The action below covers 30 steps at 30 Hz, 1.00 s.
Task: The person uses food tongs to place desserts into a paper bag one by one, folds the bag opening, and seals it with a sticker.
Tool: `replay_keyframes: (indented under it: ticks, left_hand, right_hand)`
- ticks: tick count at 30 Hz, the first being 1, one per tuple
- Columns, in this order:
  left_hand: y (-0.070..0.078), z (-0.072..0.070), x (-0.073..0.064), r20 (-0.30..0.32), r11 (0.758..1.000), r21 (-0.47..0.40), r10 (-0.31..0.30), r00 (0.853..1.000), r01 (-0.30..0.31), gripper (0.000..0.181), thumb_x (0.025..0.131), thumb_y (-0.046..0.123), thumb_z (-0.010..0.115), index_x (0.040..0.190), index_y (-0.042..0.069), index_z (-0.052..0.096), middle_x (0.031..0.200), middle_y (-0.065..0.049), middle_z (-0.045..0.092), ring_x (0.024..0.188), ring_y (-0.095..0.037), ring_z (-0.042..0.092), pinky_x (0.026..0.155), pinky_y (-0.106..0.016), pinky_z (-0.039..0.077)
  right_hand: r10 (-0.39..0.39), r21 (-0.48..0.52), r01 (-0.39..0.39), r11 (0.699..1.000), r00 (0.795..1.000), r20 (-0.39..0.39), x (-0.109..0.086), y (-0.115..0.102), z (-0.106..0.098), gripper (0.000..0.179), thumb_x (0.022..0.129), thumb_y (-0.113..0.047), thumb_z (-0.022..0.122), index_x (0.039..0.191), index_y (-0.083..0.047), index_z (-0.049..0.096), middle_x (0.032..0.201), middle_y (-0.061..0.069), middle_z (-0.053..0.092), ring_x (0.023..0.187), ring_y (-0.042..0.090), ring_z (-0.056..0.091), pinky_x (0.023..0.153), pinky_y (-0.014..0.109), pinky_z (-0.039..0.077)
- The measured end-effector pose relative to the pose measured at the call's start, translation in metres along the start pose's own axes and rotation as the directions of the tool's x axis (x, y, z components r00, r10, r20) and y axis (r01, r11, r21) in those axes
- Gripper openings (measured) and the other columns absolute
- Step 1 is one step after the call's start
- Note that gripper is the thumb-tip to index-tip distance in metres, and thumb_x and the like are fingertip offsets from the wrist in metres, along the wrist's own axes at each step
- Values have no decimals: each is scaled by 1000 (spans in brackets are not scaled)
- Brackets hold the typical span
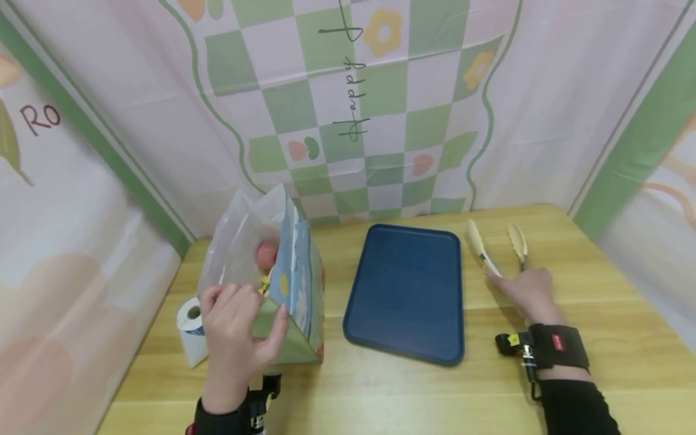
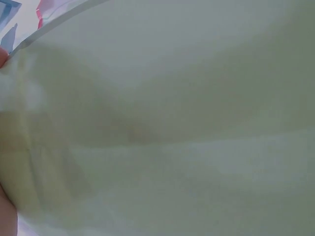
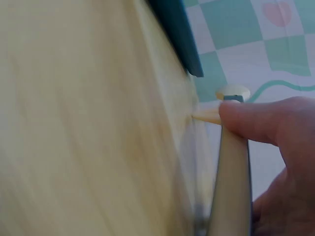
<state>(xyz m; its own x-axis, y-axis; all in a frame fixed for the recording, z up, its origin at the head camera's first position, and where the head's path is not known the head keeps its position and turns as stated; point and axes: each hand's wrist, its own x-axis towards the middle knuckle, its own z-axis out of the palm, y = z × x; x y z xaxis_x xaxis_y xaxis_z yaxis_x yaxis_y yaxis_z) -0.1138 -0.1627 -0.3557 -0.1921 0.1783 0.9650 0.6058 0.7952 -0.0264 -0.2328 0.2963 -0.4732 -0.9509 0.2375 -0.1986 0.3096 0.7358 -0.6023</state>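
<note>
My left hand (image 1: 232,329) grips the near rim of an open paper bag (image 1: 307,284), fingers curled over the edge and thumb toward its right corner. The bag's pale green panel (image 2: 172,187) fills most of the left wrist view. Inside lie a round red thing (image 1: 267,255) and a small yellow one, partly hidden by the bag wall. On the right, my right hand (image 1: 530,293) holds a pair of tongs (image 1: 491,264) by the arms, their cream-coloured tips spread apart and pointing away from me. The thumb lies across one tong arm (image 3: 231,182) in the right wrist view.
A dark blue tray (image 1: 408,296) lies on the wooden table (image 1: 380,396) between bag and tongs. Left of the bag stands a roll of white labels (image 1: 191,323), partly behind my left hand. A printed cloth (image 1: 380,133) hangs behind the table, with more at both sides.
</note>
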Motion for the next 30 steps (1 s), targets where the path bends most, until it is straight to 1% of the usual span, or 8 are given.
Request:
replay_keyframes:
  ticks: [3, 8, 10, 15, 18, 24, 27, 30]
  left_hand:
    - [1, 2, -1, -12, 1000, -2, -8, 1000, 8, 41, 91, 34, 53, 64, 4, 49, 59, -4, 48, 59, -21, 41, 84, -45, 29]
    - [2, 3, -3, -20, 999, 9, -47, 999, 47, 34, 88, 33, 56, 71, 3, 58, 69, -9, 59, 72, -28, 46, 103, -45, 22]
    - [3, 2, -4, -27, 998, 8, -59, 998, 59, 33, 87, 33, 57, 74, 2, 60, 76, -12, 62, 76, -31, 46, 108, -45, 18]
    - [6, 5, -2, -61, 998, -29, -52, 997, 50, 32, 88, 32, 57, 82, 1, 60, 92, -17, 62, 87, -35, 47, 113, -45, 14]
    - [10, 7, -2, -74, 998, -31, -56, 996, 54, 31, 87, 31, 57, 90, 0, 59, 102, -20, 60, 96, -36, 48, 114, -45, 13]
    - [22, 12, -4, -129, 988, 1, -154, 980, 155, 28, 79, 21, 61, 95, -1, 54, 118, -21, 54, 111, -35, 49, 111, -53, 13]
    - [29, 15, -10, -189, 974, -4, -224, 956, 227, 30, 73, 18, 63, 91, -2, 49, 126, -20, 52, 124, -29, 46, 115, -55, 6]
    - [35, 19, -16, -281, 958, -30, -282, 917, 285, 36, 70, 18, 63, 93, -2, 45, 131, -19, 50, 132, -28, 40, 116, -54, 5]
  right_hand:
    - [-18, -47, 18, 999, 1000, 3, 1, 1, 1, 113, 87, -69, 50, 124, 36, 29, 127, 51, 27, 97, 48, 39, 71, 46, 46]
    - [-101, -31, 99, 995, 988, -116, -4, -12, -1, 101, 86, -66, 55, 125, 26, 40, 112, 41, 45, 89, 44, 48, 61, 43, 44]
    - [-172, -15, 171, 985, 972, -161, -12, -29, -3, 98, 88, -62, 57, 135, 21, 36, 119, 42, 46, 101, 50, 50, 72, 52, 47]
    - [-333, 114, 340, 934, 940, -73, -36, -93, -1, 95, 94, -50, 56, 152, 10, 10, 156, 40, 1, 143, 58, 7, 111, 69, 16]
    - [-420, 250, 414, 875, 907, -33, -42, -133, 13, 82, 96, -41, 57, 153, 2, 19, 161, 29, -1, 149, 49, 4, 116, 64, 13]
    - [-617, 595, 479, 645, 787, 36, -37, -204, 42, 60, 99, -24, 56, 151, -7, 32, 164, 12, 18, 152, 32, 18, 119, 53, 24]
    - [-688, 692, 456, 560, 721, 82, -31, -233, 54, 57, 100, -20, 54, 151, -8, 32, 162, 10, 23, 150, 31, 23, 119, 51, 25]
    - [-731, 732, 428, 531, 668, 140, -26, -257, 66, 56, 101, -23, 50, 153, -13, 30, 163, 8, 22, 150, 29, 24, 120, 50, 23]
